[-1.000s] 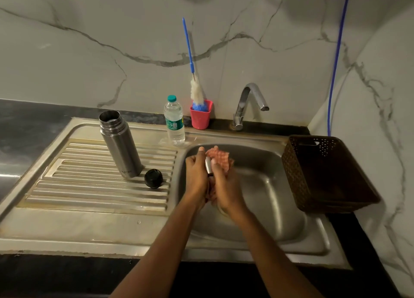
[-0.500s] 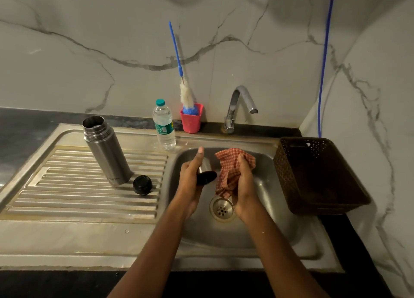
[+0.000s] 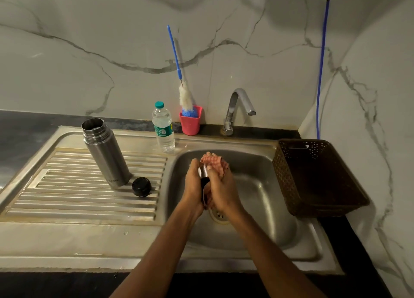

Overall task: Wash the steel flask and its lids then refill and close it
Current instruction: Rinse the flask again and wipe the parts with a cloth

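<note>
Scrubbing the small black-rimmed steel cup lid (image 3: 203, 173) over the stainless steel sink basin (image 3: 259, 185) — gripping it in the curled fingers of the left hand (image 3: 193, 182), rubbing with the red checked cloth (image 3: 215, 163) bunched in the closed fingers of the right hand (image 3: 223, 192). Leaving the tall open steel flask (image 3: 105, 154) upright on the ribbed draining board (image 3: 67, 199), just beside the round black inner lid (image 3: 141, 186). Likely needing: turning the lid, working cloth inside the rim — holding firm against slipping.

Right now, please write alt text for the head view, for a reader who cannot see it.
Over a steel sink, the left hand holds a steel lid and the right hand holds a red checked cloth against it. An open steel flask and a black lid stand on the drainboard.
</note>
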